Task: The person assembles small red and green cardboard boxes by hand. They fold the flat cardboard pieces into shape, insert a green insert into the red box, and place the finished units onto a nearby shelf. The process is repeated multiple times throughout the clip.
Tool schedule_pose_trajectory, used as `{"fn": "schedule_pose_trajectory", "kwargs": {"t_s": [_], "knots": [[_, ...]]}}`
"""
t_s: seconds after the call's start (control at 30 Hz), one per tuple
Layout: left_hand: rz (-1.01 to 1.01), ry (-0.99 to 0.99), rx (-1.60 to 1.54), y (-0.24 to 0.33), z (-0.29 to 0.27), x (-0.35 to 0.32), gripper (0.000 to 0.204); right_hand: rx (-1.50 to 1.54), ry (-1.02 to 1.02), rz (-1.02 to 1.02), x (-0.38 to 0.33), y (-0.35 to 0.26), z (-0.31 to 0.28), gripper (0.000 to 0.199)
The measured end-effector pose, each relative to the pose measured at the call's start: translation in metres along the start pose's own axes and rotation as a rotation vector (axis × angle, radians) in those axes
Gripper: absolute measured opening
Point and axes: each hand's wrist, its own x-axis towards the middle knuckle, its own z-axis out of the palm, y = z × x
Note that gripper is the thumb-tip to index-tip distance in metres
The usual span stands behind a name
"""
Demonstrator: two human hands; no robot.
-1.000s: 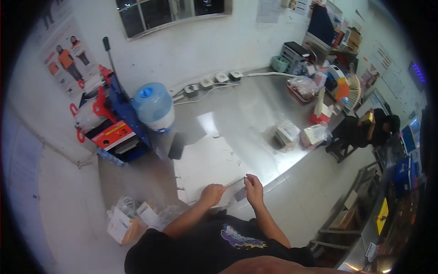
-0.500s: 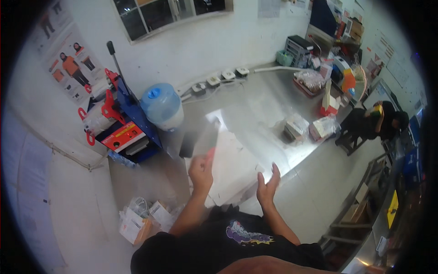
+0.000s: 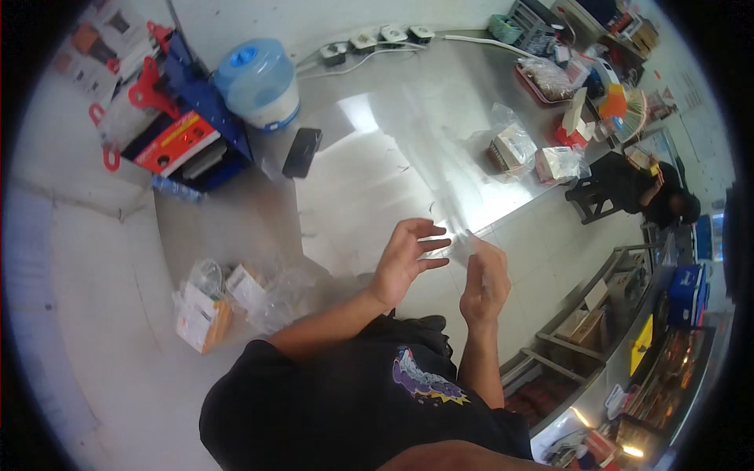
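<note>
Your left hand (image 3: 404, 263) is open, fingers spread, just touching the clear plastic sheet (image 3: 440, 180); your right hand (image 3: 483, 286) pinches its lower edge, held up over the steel table (image 3: 345, 196). One sheet: likely light, floppy, slick, so grip the edges. Also one black phone (image 3: 301, 152), one blue-capped jug (image 3: 259, 82).

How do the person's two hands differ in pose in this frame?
The left hand is open, fingers spread, palm toward the other; the right hand has fingers drawn together, pinching the edge of a thin clear plastic sheet. The left hand sits slightly higher in the picture, the right hand lower. Both are raised over the steel counter, close together at the sheet's near end.
</note>
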Motion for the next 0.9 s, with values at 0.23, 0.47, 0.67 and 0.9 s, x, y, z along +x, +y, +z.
{"fn": "schedule_pose_trajectory", "kwargs": {"t_s": [0.23, 0.47, 0.67, 0.9], "knots": [[-0.127, 0.307, -0.081, 0.004, 0.05, -0.041, 0.03, 0.014, -0.28, -0.056, -0.053, -0.008, -0.052, 0.032], [0.208, 0.27, -0.169, -0.065, 0.092, -0.1, 0.013, 0.992, -0.095, 0.383, -0.122, -0.027, -0.109, 0.071], [0.166, 0.22, 0.103, -0.132, 0.113, -0.171, 0.025, 0.058, -0.175, -0.072, -0.161, -0.027, -0.135, 0.048], [0.142, 0.279, 0.137, -0.165, 0.116, -0.23, 0.03, 0.25, -0.39, -0.033, -0.189, -0.026, -0.177, 0.034]]}}
